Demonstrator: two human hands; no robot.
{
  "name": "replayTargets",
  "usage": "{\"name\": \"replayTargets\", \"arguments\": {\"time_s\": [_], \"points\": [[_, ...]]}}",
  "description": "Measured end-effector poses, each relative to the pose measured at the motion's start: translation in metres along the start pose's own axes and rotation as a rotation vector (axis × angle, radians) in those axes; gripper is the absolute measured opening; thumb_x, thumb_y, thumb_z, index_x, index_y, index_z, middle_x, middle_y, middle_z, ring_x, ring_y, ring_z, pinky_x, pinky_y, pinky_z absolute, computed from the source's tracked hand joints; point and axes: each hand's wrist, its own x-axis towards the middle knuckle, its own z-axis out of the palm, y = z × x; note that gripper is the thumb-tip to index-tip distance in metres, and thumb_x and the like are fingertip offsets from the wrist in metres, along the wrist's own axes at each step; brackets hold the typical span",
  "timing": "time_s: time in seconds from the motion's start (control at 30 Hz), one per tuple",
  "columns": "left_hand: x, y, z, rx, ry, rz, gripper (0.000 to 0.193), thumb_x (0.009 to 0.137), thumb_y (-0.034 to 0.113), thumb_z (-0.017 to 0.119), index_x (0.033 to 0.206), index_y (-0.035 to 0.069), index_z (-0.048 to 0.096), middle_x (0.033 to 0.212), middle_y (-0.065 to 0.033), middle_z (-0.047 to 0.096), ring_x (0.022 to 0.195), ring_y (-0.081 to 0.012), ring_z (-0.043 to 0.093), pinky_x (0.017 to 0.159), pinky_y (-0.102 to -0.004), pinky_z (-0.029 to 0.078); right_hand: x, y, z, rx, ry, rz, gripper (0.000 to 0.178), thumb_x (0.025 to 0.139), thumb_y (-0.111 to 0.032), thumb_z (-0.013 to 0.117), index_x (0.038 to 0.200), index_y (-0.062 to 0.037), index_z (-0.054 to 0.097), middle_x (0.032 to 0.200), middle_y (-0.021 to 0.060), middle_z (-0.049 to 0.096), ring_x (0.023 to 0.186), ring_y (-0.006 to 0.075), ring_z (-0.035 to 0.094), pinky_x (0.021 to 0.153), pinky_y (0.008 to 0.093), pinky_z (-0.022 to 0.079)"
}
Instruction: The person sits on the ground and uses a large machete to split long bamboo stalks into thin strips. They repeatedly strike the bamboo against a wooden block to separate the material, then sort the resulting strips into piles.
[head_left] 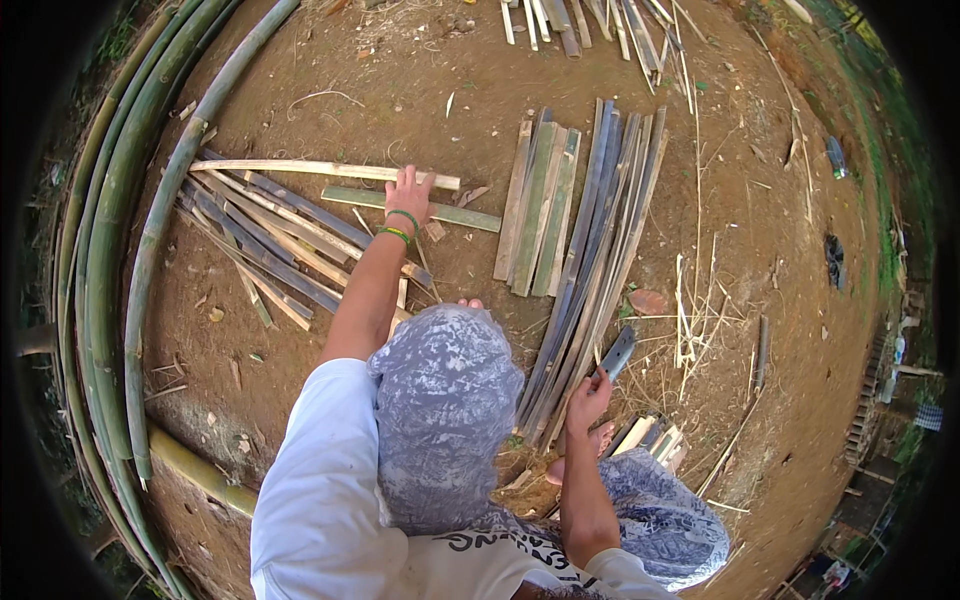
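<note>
My left hand, with bracelets at the wrist, reaches forward and closes over a pale split bamboo strip near its right end. A shorter green bamboo strip lies on the ground, passing beneath that hand. On the left, a loose pile of bamboo strips fans out. My right hand grips a knife low beside my foot; its dark blade points forward and its handle is hidden in my fingers. Left of the knife lies a long bundle of dark and tan strips.
Shorter strips lie side by side at centre. Long bamboo poles line the left edge. More strips lie at the far side. Thin shavings litter the dirt at right. Cut pieces sit by my right knee.
</note>
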Motion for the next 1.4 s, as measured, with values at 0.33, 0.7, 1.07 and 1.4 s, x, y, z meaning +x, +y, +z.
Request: {"name": "replayTargets", "arguments": {"time_s": [0.33,0.7,1.07,1.4], "points": [[0.003,-0.001,-0.047,-0.059,0.502,0.555,0.02,0.087,0.015,0.064,0.104,0.01,0.054,0.098,-0.0113,0.063,0.105,-0.0305,0.063,0.088,-0.0441,0.051,0.004,-0.007,-0.001,0.022,0.032,-0.031,0.034,0.091,-0.008,0.06,0.124,0.0012,0.061,0.094,0.0122,0.061,0.082,0.0248,0.061,0.074,0.0363,0.05],[-0.135,0.13,-0.332,-0.311,0.869,1.234,0.042,0.086,0.051,0.067,0.089,0.012,0.055,0.075,-0.0067,0.056,0.061,-0.023,0.063,0.051,-0.0346,0.051,0.047,-0.169,-0.051,1.051,-0.711,0.441,0.05,0.104,-0.045,0.05,0.133,-0.0048,0.057,0.109,0.0104,0.069,0.099,0.0188,0.067,0.083,0.0326,0.056],[-0.294,0.198,-0.31,-0.3,0.349,1.761,0.071,0.082,0.064,0.065,0.127,0.01,0.057,0.133,-0.0169,0.049,0.127,-0.0364,0.048,0.112,-0.0504,0.036,0.074,-0.261,-0.177,1.36,-0.655,0.022,0.038,0.103,-0.021,0.056,0.137,-0.004,0.047,0.093,0.0087,0.067,0.073,0.0146,0.067,0.064,0.0284,0.057],[-0.318,0.222,-0.236,-1.545,-0.693,0.358,0.033,0.106,0.023,0.051,0.133,0.004,0.049,0.084,-0.0035,0.059,0.061,-0.0114,0.056,0.054,-0.0237,0.046,0.046,-0.209,-0.169,1.267,-0.362,-0.023,0.033,0.106,-0.027,0.052,0.129,-0.0046,0.05,0.103,0.0153,0.073,0.096,0.0179,0.07,0.079,0.0288,0.053]]}}
